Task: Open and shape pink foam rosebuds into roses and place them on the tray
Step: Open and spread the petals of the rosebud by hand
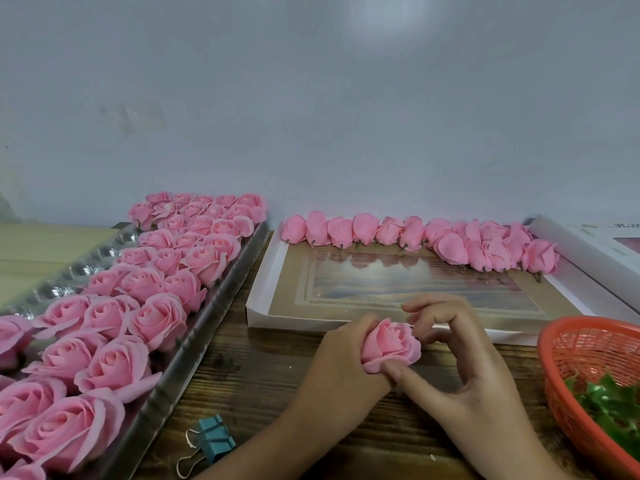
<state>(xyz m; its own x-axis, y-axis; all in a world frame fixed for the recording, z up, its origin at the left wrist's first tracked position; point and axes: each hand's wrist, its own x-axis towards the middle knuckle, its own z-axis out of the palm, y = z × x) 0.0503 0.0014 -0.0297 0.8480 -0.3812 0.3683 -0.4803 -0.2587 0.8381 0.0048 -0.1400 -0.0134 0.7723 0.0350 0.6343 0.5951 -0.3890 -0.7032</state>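
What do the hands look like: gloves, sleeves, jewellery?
Left hand and right hand are bare: no gloves, rings, watch or bracelet. No sleeve shows on either arm up to the frame edge.

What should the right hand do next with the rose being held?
Probably fold the lower outer petal outward with the thumb of the right hand, which touches it. The rose, gripped by the left hand, looks tighter than the flared roses on the tray, so it likely isn't ready to place.
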